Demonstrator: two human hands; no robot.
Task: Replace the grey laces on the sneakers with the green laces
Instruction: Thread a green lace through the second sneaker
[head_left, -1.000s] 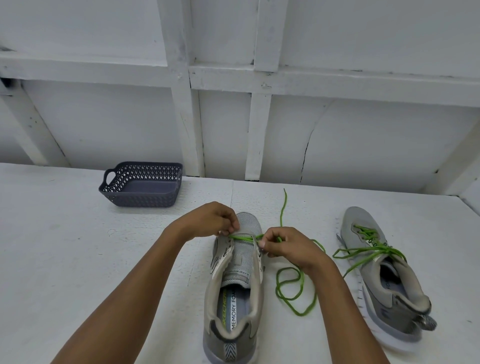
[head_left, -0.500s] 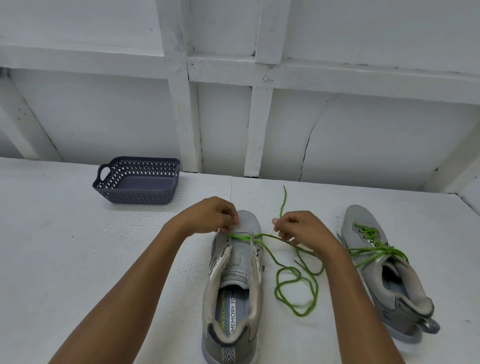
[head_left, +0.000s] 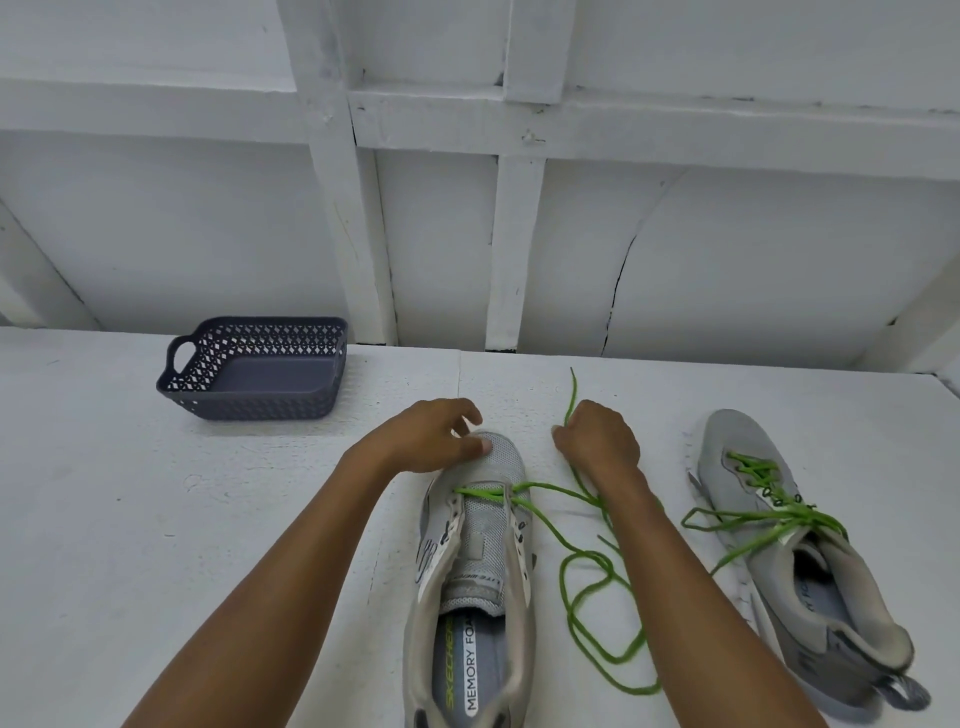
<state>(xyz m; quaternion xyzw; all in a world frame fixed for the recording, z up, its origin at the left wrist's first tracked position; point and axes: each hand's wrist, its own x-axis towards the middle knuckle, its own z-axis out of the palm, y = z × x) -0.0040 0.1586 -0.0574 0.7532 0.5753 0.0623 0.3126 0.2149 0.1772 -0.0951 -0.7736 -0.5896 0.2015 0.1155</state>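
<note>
A grey sneaker (head_left: 475, 561) lies in front of me, toe pointing away, with a green lace (head_left: 589, 566) threaded only across its lowest eyelets. My left hand (head_left: 436, 436) rests on the toe, fingers bent and apart, with no lace seen in it. To the right of the toe, my right hand (head_left: 597, 441) is closed on the lace, whose end sticks up behind the fist. The rest of the lace loops loosely on the table between the shoes. A second grey sneaker (head_left: 795, 561) on the right carries green laces through several eyelets, ends loose.
A dark grey perforated basket (head_left: 249, 400) stands at the back left of the white table (head_left: 156, 519); nothing shows inside it. A white panelled wall (head_left: 467, 234) rises right behind the table.
My right hand has drawn the lace away from the eyelets, up and to the right. My left hand has slid from the eyelets forward onto the toe. The camera has tilted slightly.
</note>
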